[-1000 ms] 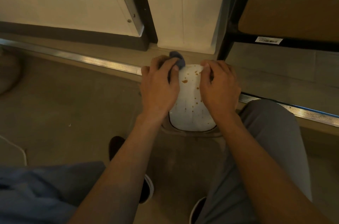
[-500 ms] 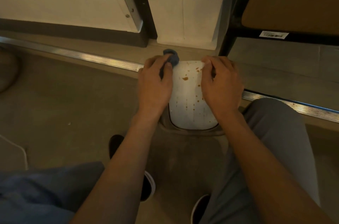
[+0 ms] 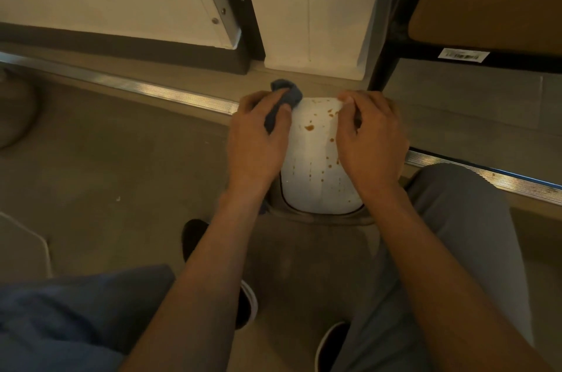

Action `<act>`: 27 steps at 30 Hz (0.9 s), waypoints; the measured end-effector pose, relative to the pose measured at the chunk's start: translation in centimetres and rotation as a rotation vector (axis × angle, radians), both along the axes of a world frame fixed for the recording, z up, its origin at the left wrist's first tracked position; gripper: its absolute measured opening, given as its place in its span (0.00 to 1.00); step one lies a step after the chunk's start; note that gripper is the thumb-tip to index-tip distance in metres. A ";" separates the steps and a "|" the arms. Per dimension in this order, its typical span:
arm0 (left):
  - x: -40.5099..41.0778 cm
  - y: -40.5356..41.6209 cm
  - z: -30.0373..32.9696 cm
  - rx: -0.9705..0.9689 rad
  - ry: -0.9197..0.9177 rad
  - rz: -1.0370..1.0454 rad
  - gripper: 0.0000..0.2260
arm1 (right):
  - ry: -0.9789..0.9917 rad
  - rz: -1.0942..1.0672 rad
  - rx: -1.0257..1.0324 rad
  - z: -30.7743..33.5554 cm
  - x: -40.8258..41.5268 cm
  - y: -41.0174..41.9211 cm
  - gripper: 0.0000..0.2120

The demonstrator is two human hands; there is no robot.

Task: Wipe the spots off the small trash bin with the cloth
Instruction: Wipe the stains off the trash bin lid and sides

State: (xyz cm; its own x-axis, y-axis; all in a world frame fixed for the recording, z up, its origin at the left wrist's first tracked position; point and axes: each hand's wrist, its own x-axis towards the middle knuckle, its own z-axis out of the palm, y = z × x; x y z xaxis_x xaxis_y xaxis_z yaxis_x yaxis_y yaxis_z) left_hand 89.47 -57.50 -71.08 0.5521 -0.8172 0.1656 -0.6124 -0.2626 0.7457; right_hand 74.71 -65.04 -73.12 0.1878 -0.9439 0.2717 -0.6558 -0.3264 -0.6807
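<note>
Below, spotted bin [image 3: 316, 164] on concrete floor [image 3: 121, 164].

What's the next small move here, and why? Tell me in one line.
Probably slide the left hand with the cloth rightward onto the bin face. The brown spots remain on the white surface, the cloth sits bunched at the bin's upper left edge, off the spots, and the right hand holds the other side.

Bare forearms; grey trousers [image 3: 465, 250] at five o'clock, a blue garment [image 3: 60, 320] at eight o'clock, and black shoes with white soles [image 3: 243, 295] at six o'clock.
</note>
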 end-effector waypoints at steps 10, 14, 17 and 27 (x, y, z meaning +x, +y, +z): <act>-3.7 7.2 -3.3 -0.099 -0.072 0.017 0.19 | 0.009 0.001 0.006 -0.1 0.0 0.0 0.21; -1.8 3.1 -1.1 -0.051 -0.025 0.026 0.16 | 0.006 -0.006 0.000 0.0 0.0 0.0 0.20; -0.4 -0.3 0.2 0.005 0.003 0.044 0.15 | -0.013 -0.006 0.000 0.0 0.1 0.0 0.19; -4.0 6.9 -2.8 -0.103 0.012 0.073 0.17 | -0.016 0.001 -0.020 -0.1 0.0 0.2 0.17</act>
State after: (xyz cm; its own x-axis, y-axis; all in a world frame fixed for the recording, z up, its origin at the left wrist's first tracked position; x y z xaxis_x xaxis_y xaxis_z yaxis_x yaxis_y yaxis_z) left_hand 85.46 -50.60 -73.87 0.6122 -0.7535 0.2398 -0.5854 -0.2281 0.7780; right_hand 74.70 -64.86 -73.26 0.1843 -0.9382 0.2930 -0.6449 -0.3404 -0.6843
